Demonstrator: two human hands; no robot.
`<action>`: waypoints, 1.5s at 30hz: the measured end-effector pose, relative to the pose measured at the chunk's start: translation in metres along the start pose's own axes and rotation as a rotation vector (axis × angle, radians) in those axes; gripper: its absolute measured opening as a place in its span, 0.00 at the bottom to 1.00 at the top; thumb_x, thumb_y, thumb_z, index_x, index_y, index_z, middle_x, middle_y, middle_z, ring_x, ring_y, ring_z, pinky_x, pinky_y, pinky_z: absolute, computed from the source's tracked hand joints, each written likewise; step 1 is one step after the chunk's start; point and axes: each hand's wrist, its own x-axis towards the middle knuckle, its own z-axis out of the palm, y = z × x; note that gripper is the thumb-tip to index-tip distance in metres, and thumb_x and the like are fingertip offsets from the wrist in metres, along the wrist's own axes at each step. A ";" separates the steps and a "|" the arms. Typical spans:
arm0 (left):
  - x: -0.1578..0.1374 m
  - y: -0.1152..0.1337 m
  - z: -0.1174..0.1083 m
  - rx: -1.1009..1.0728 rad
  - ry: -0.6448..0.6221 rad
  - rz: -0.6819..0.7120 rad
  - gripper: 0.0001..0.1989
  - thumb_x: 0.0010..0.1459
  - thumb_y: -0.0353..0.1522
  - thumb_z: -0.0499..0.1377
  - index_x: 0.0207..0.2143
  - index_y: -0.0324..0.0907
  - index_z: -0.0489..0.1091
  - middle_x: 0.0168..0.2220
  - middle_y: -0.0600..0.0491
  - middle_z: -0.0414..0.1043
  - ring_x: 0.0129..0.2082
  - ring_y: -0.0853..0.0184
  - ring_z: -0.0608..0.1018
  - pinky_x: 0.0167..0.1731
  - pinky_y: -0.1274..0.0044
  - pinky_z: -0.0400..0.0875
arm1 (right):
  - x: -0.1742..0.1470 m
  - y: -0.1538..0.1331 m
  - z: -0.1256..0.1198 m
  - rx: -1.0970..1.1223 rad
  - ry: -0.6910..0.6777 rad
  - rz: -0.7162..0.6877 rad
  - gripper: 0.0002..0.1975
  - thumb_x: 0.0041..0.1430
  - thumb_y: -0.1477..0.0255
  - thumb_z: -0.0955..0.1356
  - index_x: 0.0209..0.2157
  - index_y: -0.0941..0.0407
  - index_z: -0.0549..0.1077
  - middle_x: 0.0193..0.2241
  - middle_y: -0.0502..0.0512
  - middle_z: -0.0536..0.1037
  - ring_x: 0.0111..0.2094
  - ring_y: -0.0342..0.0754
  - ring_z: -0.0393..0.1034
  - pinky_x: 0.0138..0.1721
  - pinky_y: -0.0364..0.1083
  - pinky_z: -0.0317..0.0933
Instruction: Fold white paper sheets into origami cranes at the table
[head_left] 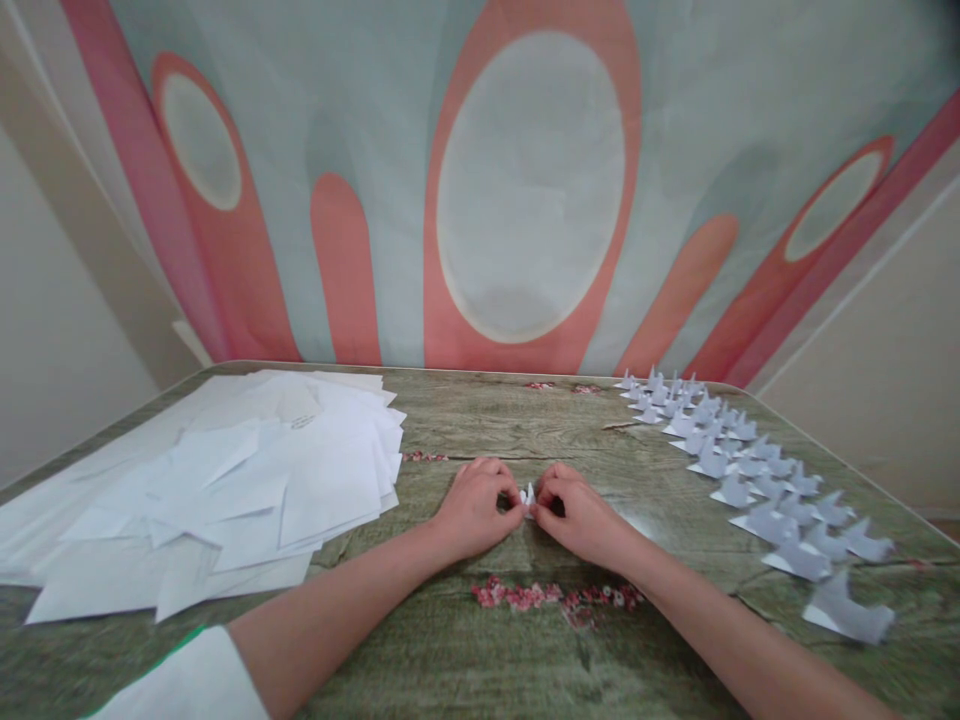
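Between my two hands, just above the middle of the table, is a small piece of folded white paper (529,497). My left hand (484,505) pinches its left side with thumb and forefinger. From the other side, the thumb and forefinger of my right hand (574,508) close on its right edge. Most of the paper is covered by my fingertips, so its full shape is hidden. Along the right side of the table stand rows of folded white paper figures (791,552) with raised points.
A large loose pile of white paper sheets (330,480) spreads over the left of the wood-patterned table (465,410). Pink flower prints (517,595) mark the tabletop. Behind the far edge hangs a backdrop (401,200) with coral shapes.
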 end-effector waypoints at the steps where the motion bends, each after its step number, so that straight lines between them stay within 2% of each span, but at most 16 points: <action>1: 0.000 0.000 0.000 -0.001 0.000 -0.003 0.04 0.50 0.33 0.59 0.24 0.43 0.70 0.33 0.54 0.68 0.38 0.65 0.69 0.40 0.73 0.59 | 0.000 0.000 0.000 -0.003 0.000 0.001 0.07 0.50 0.78 0.65 0.20 0.57 0.65 0.28 0.52 0.67 0.33 0.46 0.61 0.36 0.46 0.56; 10: 0.000 0.001 -0.003 -0.009 -0.006 -0.034 0.06 0.50 0.34 0.60 0.31 0.43 0.67 0.32 0.55 0.68 0.38 0.65 0.68 0.40 0.74 0.59 | -0.001 0.002 -0.001 -0.022 0.002 -0.010 0.06 0.50 0.77 0.65 0.21 0.57 0.65 0.28 0.52 0.66 0.33 0.46 0.61 0.36 0.45 0.56; 17: -0.002 0.006 -0.008 0.000 -0.053 0.014 0.05 0.53 0.33 0.58 0.35 0.47 0.70 0.37 0.55 0.66 0.43 0.64 0.66 0.44 0.71 0.58 | -0.001 0.003 0.001 -0.028 0.021 -0.044 0.06 0.51 0.77 0.65 0.22 0.57 0.66 0.28 0.52 0.66 0.33 0.46 0.61 0.36 0.46 0.57; 25: 0.000 0.005 -0.007 0.022 -0.078 0.003 0.06 0.53 0.34 0.58 0.36 0.49 0.72 0.37 0.54 0.65 0.43 0.64 0.65 0.44 0.71 0.59 | -0.012 -0.002 0.000 -0.040 0.087 -0.081 0.03 0.53 0.78 0.64 0.28 0.57 0.65 0.30 0.52 0.67 0.35 0.47 0.62 0.37 0.47 0.58; 28: 0.000 0.003 -0.006 0.020 -0.072 0.008 0.06 0.53 0.35 0.58 0.36 0.49 0.72 0.38 0.54 0.64 0.43 0.64 0.65 0.45 0.70 0.58 | -0.019 -0.011 -0.005 -0.124 0.068 -0.117 0.03 0.55 0.79 0.63 0.31 0.57 0.66 0.33 0.54 0.67 0.36 0.48 0.62 0.39 0.47 0.59; 31: 0.000 0.003 -0.005 0.021 -0.067 0.006 0.07 0.53 0.34 0.58 0.36 0.49 0.72 0.38 0.54 0.64 0.43 0.64 0.65 0.45 0.71 0.59 | -0.023 -0.018 -0.008 -0.267 -0.011 -0.194 0.08 0.57 0.81 0.61 0.36 0.57 0.69 0.35 0.56 0.69 0.37 0.48 0.63 0.40 0.48 0.59; 37: -0.002 0.002 -0.004 0.012 -0.048 0.006 0.06 0.53 0.34 0.58 0.35 0.48 0.72 0.38 0.54 0.65 0.43 0.64 0.66 0.44 0.71 0.59 | -0.027 -0.015 -0.007 -0.510 -0.099 -0.295 0.15 0.54 0.83 0.60 0.42 0.59 0.70 0.36 0.58 0.70 0.38 0.49 0.64 0.41 0.48 0.61; 42: -0.003 0.005 -0.006 0.007 -0.035 0.025 0.05 0.54 0.34 0.58 0.35 0.46 0.71 0.37 0.54 0.67 0.43 0.65 0.66 0.44 0.72 0.59 | -0.034 -0.012 -0.005 -0.597 -0.094 -0.370 0.17 0.53 0.83 0.61 0.46 0.61 0.68 0.41 0.60 0.69 0.41 0.51 0.63 0.42 0.49 0.61; 45: -0.005 0.011 -0.011 0.076 -0.034 0.067 0.06 0.56 0.33 0.57 0.36 0.46 0.71 0.38 0.53 0.67 0.43 0.64 0.66 0.45 0.71 0.59 | -0.035 -0.014 -0.006 -0.645 -0.095 -0.386 0.18 0.53 0.84 0.60 0.45 0.62 0.68 0.41 0.61 0.69 0.41 0.52 0.63 0.42 0.50 0.61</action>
